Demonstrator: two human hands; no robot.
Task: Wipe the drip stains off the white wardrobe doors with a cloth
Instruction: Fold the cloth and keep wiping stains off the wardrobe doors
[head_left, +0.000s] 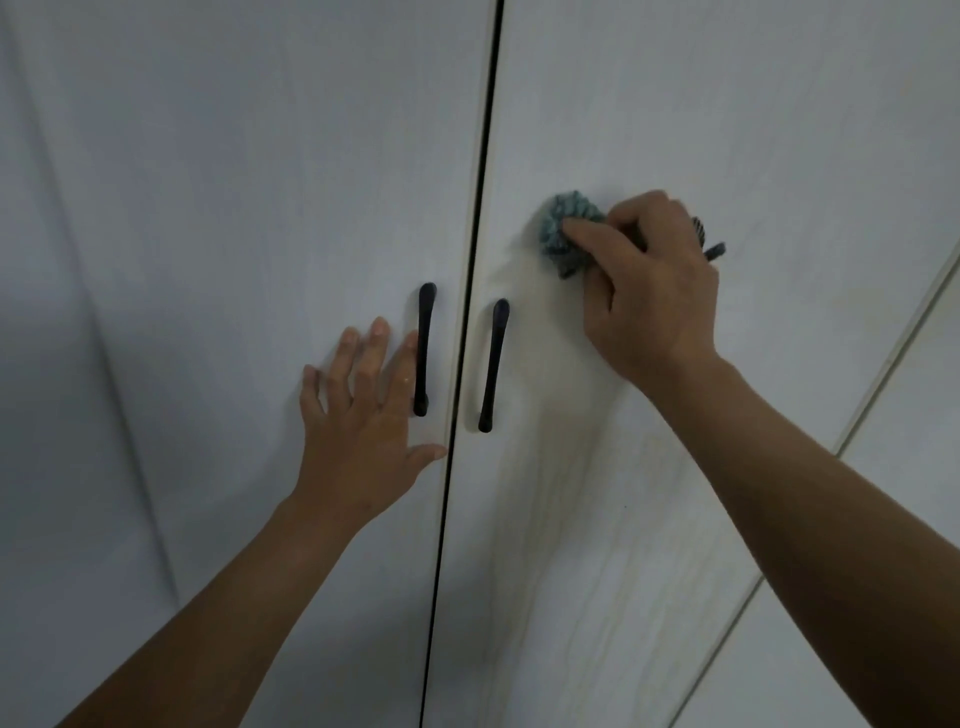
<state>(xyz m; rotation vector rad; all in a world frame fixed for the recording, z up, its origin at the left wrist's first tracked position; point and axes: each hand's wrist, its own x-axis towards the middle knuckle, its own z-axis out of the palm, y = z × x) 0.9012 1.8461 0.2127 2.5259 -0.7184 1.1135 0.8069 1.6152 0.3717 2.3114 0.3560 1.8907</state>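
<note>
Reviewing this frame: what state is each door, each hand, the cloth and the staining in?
left door: closed.
right door: closed.
drip stains: faint streaks on the right door below the cloth, not yet wiped.
cloth: bunched, pressed against the right door.
right hand: grips the cloth.
left hand: flat, fingers straight, on the left door.

Cloth (558, 234) in right hand (654, 296): blue-green. Doors (234, 182): white. Handles (426, 312) beside left hand (358, 431): black. Streaks (535, 493) under right hand: pale yellow.
</note>
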